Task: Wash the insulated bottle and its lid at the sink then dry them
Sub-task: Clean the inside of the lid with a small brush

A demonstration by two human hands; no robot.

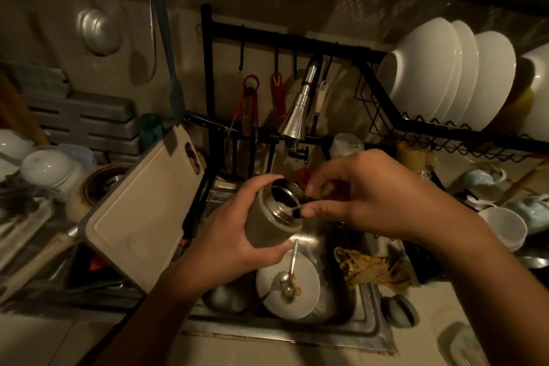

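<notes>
My left hand [234, 235] grips the grey insulated bottle [269, 220] round its body and holds it over the sink [297, 333], with the open steel mouth tilted up and to the right. The inside looks dark. At the mouth, my right hand [365, 196] has thumb and fingertips pinched on a thin pale string [292, 208] that runs out of the bottle. A dark round object [399, 310] lies on the counter right of the sink; I cannot tell if it is the lid.
In the sink lie a dirty white plate [300, 300] with a spoon [289, 276] and brown scraps [371, 267]. The faucet [297, 110] hangs above and behind the bottle. A cutting board [139, 211] leans at the left, and white bowls [439, 74] fill the rack on the right above some cups [502, 226].
</notes>
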